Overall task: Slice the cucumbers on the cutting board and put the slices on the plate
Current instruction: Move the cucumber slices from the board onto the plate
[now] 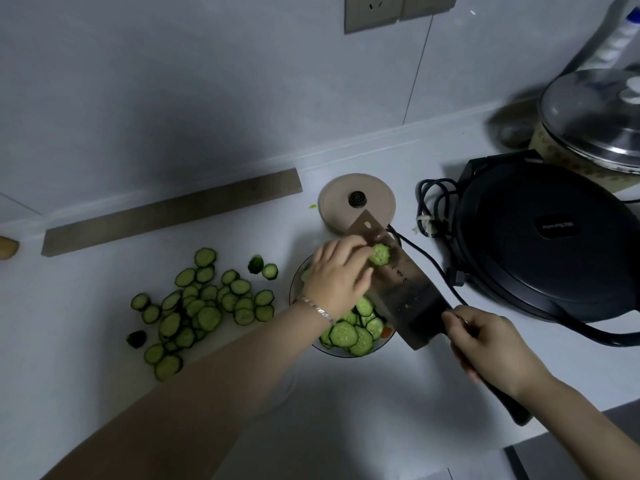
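- A pale countertop (346, 410) runs along a pale wall with a socket plate (374, 12) at the top; the light is dim.
- A pile of cucumber slices (204, 306) lies spread on the pale surface at left, with two dark end pieces near it. The edge of a cutting board under them cannot be made out.
- A clear plate (346, 355) sits just right of the pile and holds more slices (346, 334).
- The right hand (485, 344) has its fingers wrapped round the handle of a cleaver (398, 289), whose broad blade lies tilted over the plate's right side.
- The left hand (337, 271), with a bracelet (317, 310) at the wrist, reaches over the plate; its bent fingertips meet a single slice (380, 253) lying on the blade. Whether they pinch it or only push it cannot be told.
- Behind the plate stands a round beige base (356, 204); to the right are a black lidded electric pan (540, 254) with its coiled cord (433, 209), and a pot with a glass lid (595, 123).
- A long brown strip (169, 213) lies along the wall.
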Demonstrator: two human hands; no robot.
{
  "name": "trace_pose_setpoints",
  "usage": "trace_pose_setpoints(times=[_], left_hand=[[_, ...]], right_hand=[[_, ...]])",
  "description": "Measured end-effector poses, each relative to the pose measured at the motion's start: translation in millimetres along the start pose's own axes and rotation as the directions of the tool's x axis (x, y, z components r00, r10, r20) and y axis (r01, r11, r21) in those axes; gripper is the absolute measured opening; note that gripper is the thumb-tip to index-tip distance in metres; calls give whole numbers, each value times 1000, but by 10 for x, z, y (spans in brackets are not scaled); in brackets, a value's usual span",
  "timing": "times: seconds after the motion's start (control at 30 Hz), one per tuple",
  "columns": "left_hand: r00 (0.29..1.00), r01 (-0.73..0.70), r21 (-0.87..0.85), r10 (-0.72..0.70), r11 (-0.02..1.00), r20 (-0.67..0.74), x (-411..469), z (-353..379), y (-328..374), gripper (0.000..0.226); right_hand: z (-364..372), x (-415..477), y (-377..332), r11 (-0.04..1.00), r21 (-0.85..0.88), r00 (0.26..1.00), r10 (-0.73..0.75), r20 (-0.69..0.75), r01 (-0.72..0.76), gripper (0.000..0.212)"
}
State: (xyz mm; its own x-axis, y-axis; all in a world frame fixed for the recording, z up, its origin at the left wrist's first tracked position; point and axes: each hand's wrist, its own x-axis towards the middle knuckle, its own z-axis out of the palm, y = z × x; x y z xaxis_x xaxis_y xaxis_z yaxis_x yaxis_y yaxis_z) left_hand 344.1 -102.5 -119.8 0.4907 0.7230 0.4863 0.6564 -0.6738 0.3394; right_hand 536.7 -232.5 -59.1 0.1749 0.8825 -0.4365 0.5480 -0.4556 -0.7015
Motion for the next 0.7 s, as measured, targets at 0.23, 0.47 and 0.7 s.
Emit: trace_pose_setpoints(times=[0.23, 0.47, 0.7], left_hand=[[987, -44, -5, 44, 999, 152, 103, -11, 97, 29], [822, 81, 149, -151, 985, 549, -136, 18, 8, 28], [743, 619, -54, -563, 783, 362, -304, -495, -235, 25]], right_hand=[[27, -33, -71, 1000, -2, 1000, 6, -17, -6, 36], [25, -64, -138, 999, -7, 994, 53, -98, -54, 34], [172, -122, -484, 1000, 9, 991, -21, -134, 22, 34]])
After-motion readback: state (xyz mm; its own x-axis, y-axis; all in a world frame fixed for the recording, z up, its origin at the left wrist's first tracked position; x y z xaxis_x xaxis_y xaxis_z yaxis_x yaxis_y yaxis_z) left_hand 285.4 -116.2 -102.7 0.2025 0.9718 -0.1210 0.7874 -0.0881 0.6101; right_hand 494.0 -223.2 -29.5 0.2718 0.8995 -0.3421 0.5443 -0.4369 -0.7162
